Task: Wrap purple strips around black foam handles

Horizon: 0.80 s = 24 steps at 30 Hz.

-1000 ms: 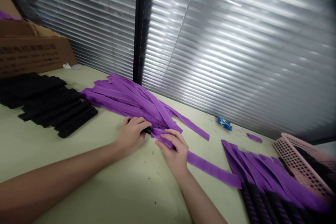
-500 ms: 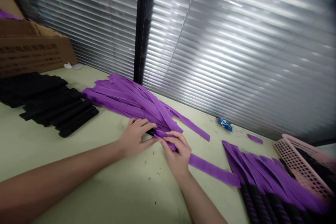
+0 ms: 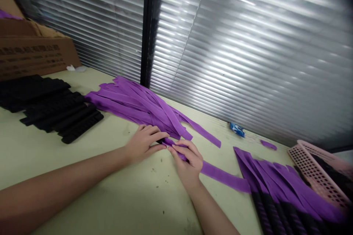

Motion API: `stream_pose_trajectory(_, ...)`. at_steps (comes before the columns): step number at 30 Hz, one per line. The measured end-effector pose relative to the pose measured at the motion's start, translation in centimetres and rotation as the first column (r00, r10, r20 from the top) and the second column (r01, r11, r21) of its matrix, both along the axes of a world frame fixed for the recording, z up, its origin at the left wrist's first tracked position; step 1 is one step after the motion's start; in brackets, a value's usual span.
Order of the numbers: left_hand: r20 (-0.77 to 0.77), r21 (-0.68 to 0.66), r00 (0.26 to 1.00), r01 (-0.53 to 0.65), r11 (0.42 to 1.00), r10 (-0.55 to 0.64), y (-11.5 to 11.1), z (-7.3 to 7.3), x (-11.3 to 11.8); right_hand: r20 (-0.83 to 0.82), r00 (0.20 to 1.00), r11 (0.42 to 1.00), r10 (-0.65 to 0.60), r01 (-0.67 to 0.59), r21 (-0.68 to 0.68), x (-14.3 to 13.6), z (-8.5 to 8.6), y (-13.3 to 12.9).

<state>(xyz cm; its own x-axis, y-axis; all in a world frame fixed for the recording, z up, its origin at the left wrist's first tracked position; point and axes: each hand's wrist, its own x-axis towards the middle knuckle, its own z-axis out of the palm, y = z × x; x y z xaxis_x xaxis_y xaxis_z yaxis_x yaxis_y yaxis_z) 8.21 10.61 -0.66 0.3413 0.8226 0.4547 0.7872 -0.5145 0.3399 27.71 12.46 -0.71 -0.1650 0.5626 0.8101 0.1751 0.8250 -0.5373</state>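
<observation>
My left hand (image 3: 145, 142) is closed round a short black piece (image 3: 160, 141), most of which its fingers hide. Close beside it, my right hand (image 3: 188, 158) pinches a purple strip (image 3: 226, 178) at the piece's end. The strip's free part trails from under my right hand to the lower right, reaching the purple strips on black tubes (image 3: 286, 187). Behind both hands lies a heap of loose purple strips (image 3: 138, 99).
Black tubes (image 3: 55, 102) lie in a pile at the left, before a cardboard box (image 3: 35, 57). A blue packet (image 3: 236, 130) and a pink basket (image 3: 317, 172) are at the right. Window blinds (image 3: 234, 44) stand behind the table (image 3: 124, 198).
My right hand has shifted slightly right and down. Fingers of my left hand reach a little further over the black piece, and the strip's trailing end has moved slightly.
</observation>
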Motion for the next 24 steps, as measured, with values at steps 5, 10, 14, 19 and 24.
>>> stream_pose_trajectory(5,-0.002,0.007,1.0,0.012,1.0,-0.012,0.0,-0.02,-0.03,-0.016,1.0,1.0,0.022,-0.022,0.015,-0.03,0.07,-0.12)
stream_pose_trajectory(10,-0.005,0.025,1.0,0.031,0.999,-0.031,-0.04,-0.04,-0.05,-0.018,0.998,0.998,0.052,-0.051,0.044,-0.03,0.26,-0.28)
stream_pose_trajectory(14,-0.019,0.068,0.999,0.029,0.997,-0.028,-0.06,-0.18,-0.04,0.003,0.999,0.997,0.053,-0.054,0.05,0.0,0.37,-0.34)
stream_pose_trajectory(19,-0.049,0.106,0.997,0.057,0.993,-0.052,-0.05,-0.3,0.0,0.0,0.999,0.997,0.055,-0.055,0.053,0.0,0.34,-0.32)
stream_pose_trajectory(24,-0.016,0.048,0.999,0.037,0.998,-0.037,0.05,-0.36,-0.06,0.011,0.996,0.995,0.09,-0.09,0.046,-0.04,0.0,-0.47)
